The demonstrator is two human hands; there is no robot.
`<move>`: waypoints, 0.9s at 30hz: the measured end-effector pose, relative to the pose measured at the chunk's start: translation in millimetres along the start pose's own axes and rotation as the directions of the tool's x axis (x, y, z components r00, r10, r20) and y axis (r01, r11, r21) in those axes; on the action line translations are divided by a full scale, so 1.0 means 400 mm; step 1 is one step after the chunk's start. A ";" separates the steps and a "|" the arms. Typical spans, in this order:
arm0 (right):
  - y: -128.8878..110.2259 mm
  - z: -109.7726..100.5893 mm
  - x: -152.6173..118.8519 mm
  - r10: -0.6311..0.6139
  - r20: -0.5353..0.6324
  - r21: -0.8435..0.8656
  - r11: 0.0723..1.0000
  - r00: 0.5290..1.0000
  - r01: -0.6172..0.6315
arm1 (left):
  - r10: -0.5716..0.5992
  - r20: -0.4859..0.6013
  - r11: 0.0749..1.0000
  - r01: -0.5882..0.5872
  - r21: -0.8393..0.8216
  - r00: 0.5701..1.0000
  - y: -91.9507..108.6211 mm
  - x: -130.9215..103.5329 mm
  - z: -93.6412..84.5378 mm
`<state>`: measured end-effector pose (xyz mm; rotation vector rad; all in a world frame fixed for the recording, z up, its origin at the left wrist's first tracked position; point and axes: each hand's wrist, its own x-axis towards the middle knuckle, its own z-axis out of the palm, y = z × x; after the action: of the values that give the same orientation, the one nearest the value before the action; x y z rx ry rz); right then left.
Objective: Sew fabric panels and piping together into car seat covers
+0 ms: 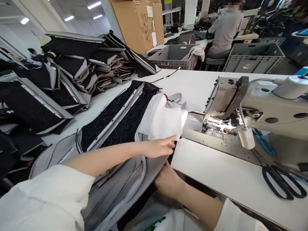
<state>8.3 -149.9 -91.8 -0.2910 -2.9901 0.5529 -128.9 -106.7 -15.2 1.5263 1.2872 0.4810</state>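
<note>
A large sewn fabric piece (156, 166), grey and black with wavy stitching and long pale strips, lies along the table and hangs over its front edge. White cloth (161, 118) is bunched on its right end, beside the sewing machine (223, 122). At the near edge of this cloth, my left hand (160, 147) grips the border of the piece with partly bent fingers. Lower down, my right hand (168, 179) holds the grey edge from below; the panel hides most of its fingers.
Black-handled scissors (281, 181) and blue thread snips (264, 141) lie right of the machine bed. Stacked black panels (69, 70) crowd the left side. Behind stand a cardboard box (134, 25), grey crates (252, 59) and a seated person (223, 32).
</note>
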 end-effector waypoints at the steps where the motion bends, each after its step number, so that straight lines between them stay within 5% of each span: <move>1: -0.017 0.011 -0.004 0.010 -0.028 0.002 1.000 1.000 -0.010 | 0.059 0.034 0.982 -0.064 0.179 0.998 0.018 0.037 -0.010; 3: -0.045 0.026 -0.023 0.019 -0.096 0.014 1.000 0.995 -0.018 | 0.116 0.057 0.801 -0.127 0.585 0.992 0.047 0.121 -0.048; 5: -0.059 0.027 -0.047 0.011 -0.134 0.029 1.000 0.991 -0.008 | 0.137 -0.001 0.506 -0.069 0.860 0.991 0.057 0.199 -0.106; 7: -0.051 0.009 -0.070 -0.031 -0.125 0.055 0.998 0.992 0.038 | 0.119 -0.066 0.326 0.024 0.945 0.991 0.043 0.254 -0.167; 8: -0.035 -0.007 -0.080 -0.054 -0.106 0.069 0.996 0.993 0.062 | 0.082 -0.091 0.308 0.061 0.949 0.992 0.030 0.270 -0.191; 11: 0.059 -0.066 -0.090 -0.011 -0.034 0.073 0.997 0.999 0.013 | -0.027 -0.140 0.463 0.137 0.876 0.990 -0.014 0.277 -0.211; 15: 0.205 -0.118 -0.060 0.248 -0.060 -0.021 0.968 0.967 -0.249 | -0.090 -0.094 0.701 0.130 0.701 0.992 -0.019 0.253 -0.141; 18: 0.245 -0.118 -0.031 0.314 -0.064 -0.018 0.949 0.947 -0.315 | -0.121 0.005 0.711 0.083 0.698 0.993 0.011 0.252 -0.099; 22: 0.241 -0.091 -0.027 0.340 -0.146 0.041 0.940 0.929 -0.338 | -0.166 0.085 0.697 0.056 0.715 0.982 0.033 0.252 -0.101; 27: 0.242 -0.085 -0.046 0.383 -0.168 0.044 0.923 0.908 -0.381 | 0.050 -0.015 0.752 -0.028 0.659 0.999 0.025 0.206 -0.117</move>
<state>46.9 -53.2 -96.1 -0.8896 -2.7671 0.5402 -133.6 -11.8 -13.1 2.1393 1.5463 0.0537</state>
